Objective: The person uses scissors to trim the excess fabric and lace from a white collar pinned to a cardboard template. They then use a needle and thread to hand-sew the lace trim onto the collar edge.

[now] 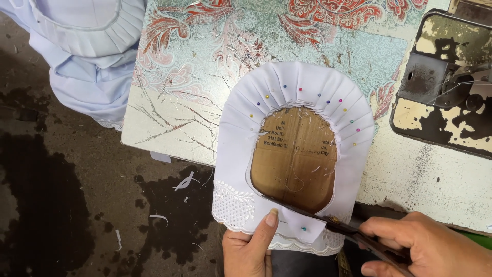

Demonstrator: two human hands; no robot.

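Note:
A white pleated fabric piece [302, 87] is pinned with several coloured-head pins around a brown cardboard form [294, 159], with a lace edge at its lower left. My left hand [251, 246] holds the fabric's near edge, thumb pressed on top. My right hand [430, 246] grips dark scissors [318, 215], whose blades lie across the fabric at the cardboard's lower edge, tip pointing left towards my thumb.
The work lies on a worn table with a patterned covering [205, 51]. A chipped sewing machine base [441, 87] sits at the right. Pale blue garments [87, 46] hang at the upper left. Fabric scraps lie on the dark stained floor [77, 195].

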